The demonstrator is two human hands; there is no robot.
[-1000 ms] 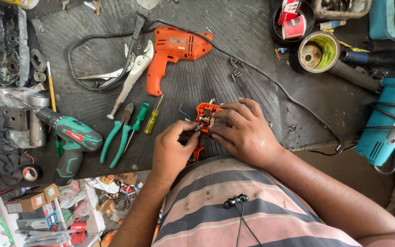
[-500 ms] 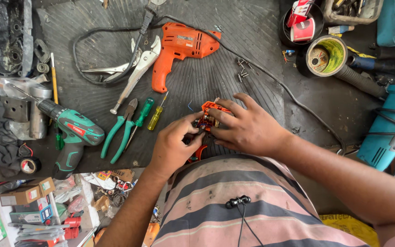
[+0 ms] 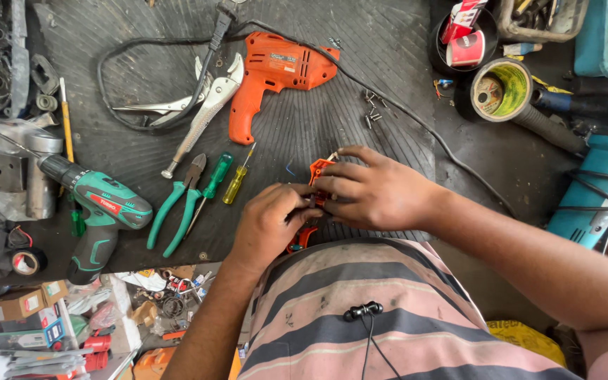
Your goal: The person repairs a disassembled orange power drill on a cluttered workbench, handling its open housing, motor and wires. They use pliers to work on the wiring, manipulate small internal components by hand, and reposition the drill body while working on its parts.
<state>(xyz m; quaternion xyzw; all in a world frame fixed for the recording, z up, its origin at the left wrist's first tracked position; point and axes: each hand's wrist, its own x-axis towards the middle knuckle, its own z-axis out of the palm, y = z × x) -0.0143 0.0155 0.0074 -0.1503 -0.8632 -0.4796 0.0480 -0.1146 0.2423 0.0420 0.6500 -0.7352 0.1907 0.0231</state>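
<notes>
Both my hands meet over a small orange plastic part [image 3: 317, 171] near the front edge of the dark ribbed mat [image 3: 381, 56]. My right hand [image 3: 378, 191] covers and grips it from the right, fingers curled over its top. My left hand [image 3: 270, 226] pinches at its lower left side, where a bit more orange [image 3: 299, 241] shows below the fingers. Most of the part is hidden by the hands. An orange electric drill body [image 3: 276, 74] lies farther back on the mat, its black cord [image 3: 416, 123] running past my right hand.
Left of my hands lie a yellow screwdriver [image 3: 236, 184], a green screwdriver [image 3: 212, 181], green-handled pliers [image 3: 177, 204], locking pliers [image 3: 205, 112] and a green cordless drill [image 3: 100, 211]. Loose screws [image 3: 370, 112] sit right of the drill. Tape rolls [image 3: 497, 91] and a blue machine [image 3: 599, 190] are at right.
My hands have stayed on the orange part, shifting only slightly; the head view has moved a little, so the tools sit a bit differently in the frame.
</notes>
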